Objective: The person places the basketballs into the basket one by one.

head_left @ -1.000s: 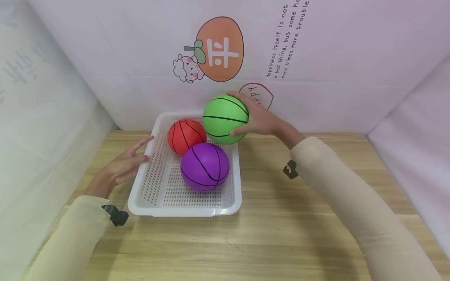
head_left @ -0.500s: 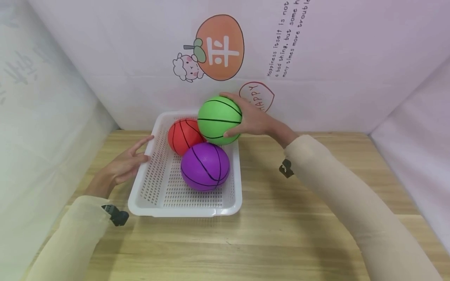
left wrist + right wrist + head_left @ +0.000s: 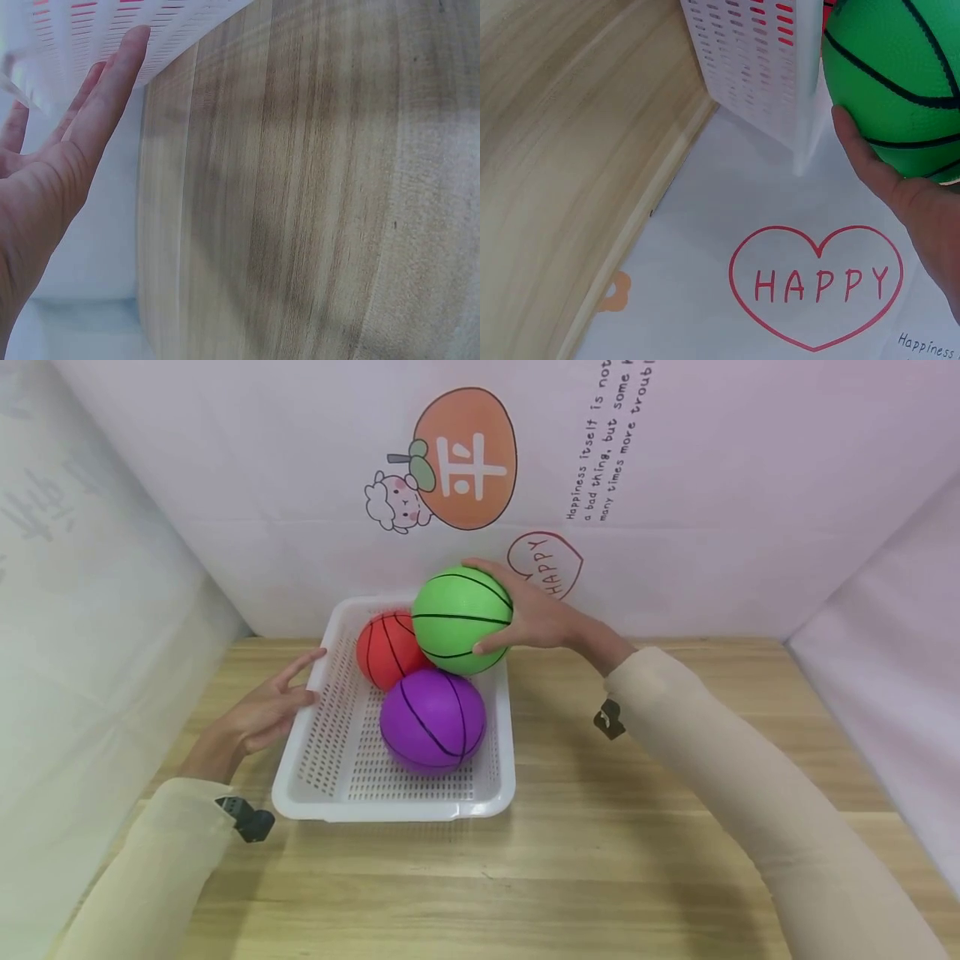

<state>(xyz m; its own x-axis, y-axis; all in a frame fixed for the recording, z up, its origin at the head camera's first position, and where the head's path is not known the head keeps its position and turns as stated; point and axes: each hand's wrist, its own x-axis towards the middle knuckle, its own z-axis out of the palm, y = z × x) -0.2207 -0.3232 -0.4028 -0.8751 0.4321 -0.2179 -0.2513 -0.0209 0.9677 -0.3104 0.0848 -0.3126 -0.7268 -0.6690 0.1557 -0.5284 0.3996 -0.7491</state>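
Observation:
My right hand [image 3: 536, 610] grips a green toy basketball [image 3: 457, 622] from its right side, thumb toward the front and fingers round the back. The ball is over the back right part of a white perforated plastic basket [image 3: 506, 777], partly covering the red ball [image 3: 386, 656]. A purple ball [image 3: 432, 722] lies in front of both, inside the basket. Fairly straight fingers of my left hand [image 3: 262, 710] touch the basket's left rim. In the left wrist view, the left hand's fingers [image 3: 112, 94] lie along the outside of the basket wall.
The basket stands on a wooden table [image 3: 637, 860], close to the white back cloth [image 3: 300, 485] printed with an orange fruit, a heart and lettering. White cloth also hangs on the left and right sides. A dark wrist device [image 3: 247, 820] sits at the left cuff.
The right hand has moved the green ball left and slightly forward, farther over the basket and the red ball. The purple ball has shifted slightly toward the front left. My left hand stays put.

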